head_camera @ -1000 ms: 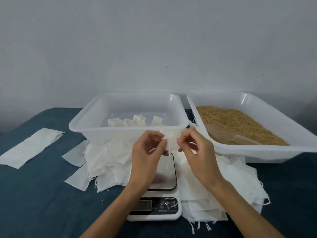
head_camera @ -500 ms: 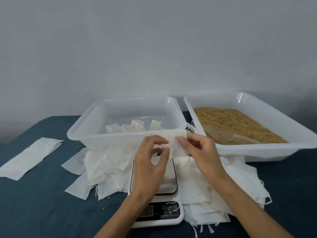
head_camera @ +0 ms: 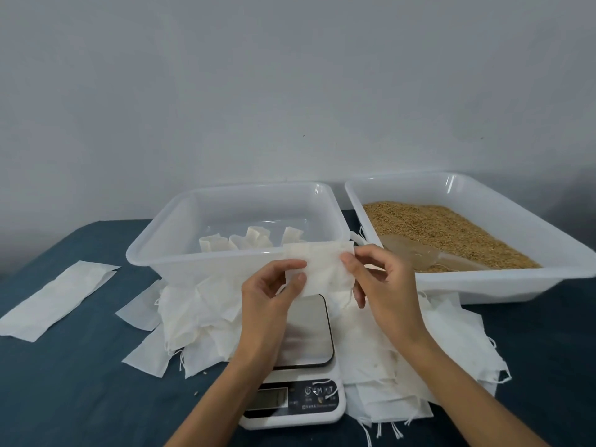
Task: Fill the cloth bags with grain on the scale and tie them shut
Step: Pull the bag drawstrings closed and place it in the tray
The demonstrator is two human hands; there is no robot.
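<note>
1. Count: 2 white plastic tubs at mid-frame, side by side. Left tub (head_camera: 180, 253) has approx. 4 filled cloth bags (head_camera: 248, 241) inside, partly hidden by its front wall, so exact no. unclear. Right tub (head_camera: 483, 279) holds grain (head_camera: 451, 230) w/ 1 translucent scoop (head_camera: 409, 253) lying in it at the near-left corner.
2. 1 digital scale (head_camera: 309, 375), lower centre, on the dark blue desk (head_camera: 64, 382); display faces the bottom edge of the frame, reading too blurred to tell.
3. Empty flat bags: a loose heap (head_camera: 200, 317) left of the scale and another heap (head_camera: 419, 366) right of it, overlapping too much to count. 1 long white strip (head_camera: 58, 301) lies apart at mid-left.
4. 1 empty bag (head_camera: 317, 269) is held up in the air at centre frame, above the scale's platform & in front of the left tub's near wall.
5. Left hand (head_camera: 274, 301): fingers curled, thumb & forefinger pinching the bag's left edge.
6. Right hand (head_camera: 377, 285): fingers curled, pinching the bag's right edge near its top corner.
7. Bag sits stretched btwn the 2 hands, fingertips on opposite sides; both wrists come up from the bottom of the frame, either side of the scale.
</note>
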